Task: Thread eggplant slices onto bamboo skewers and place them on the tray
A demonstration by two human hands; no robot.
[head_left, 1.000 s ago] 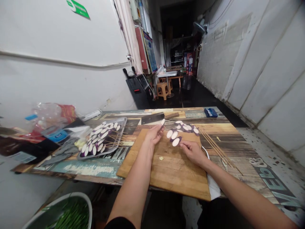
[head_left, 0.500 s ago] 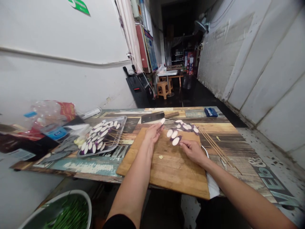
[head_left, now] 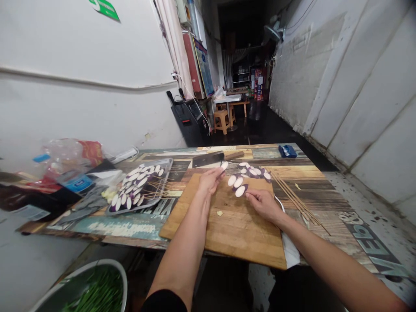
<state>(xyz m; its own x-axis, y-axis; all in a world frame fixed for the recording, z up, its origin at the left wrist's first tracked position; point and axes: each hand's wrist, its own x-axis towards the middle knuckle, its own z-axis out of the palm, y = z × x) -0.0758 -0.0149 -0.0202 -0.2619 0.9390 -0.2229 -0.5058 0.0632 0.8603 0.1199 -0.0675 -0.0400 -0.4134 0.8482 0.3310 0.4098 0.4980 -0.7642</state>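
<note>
My left hand is closed in a pinch on one oval eggplant slice, white with a purple rim, held over the far edge of the wooden cutting board. Over the board, my right hand pinches the near end of a skewer of eggplant slices; three white faces show in a slanting row, and the stick itself is mostly hidden. Just behind lies a heap of loose eggplant slices. Several bare bamboo skewers rest to the right of the board.
At left, a metal tray carries finished-looking eggplant skewers. A cleaver lies behind the board, and a small blue box sits at the far right. Bottles crowd the left end. Below stands a basin of green vegetables.
My left hand has shifted very slightly to the right with its eggplant slice. My right hand and the skewer look unchanged; the whole view has moved a little.
</note>
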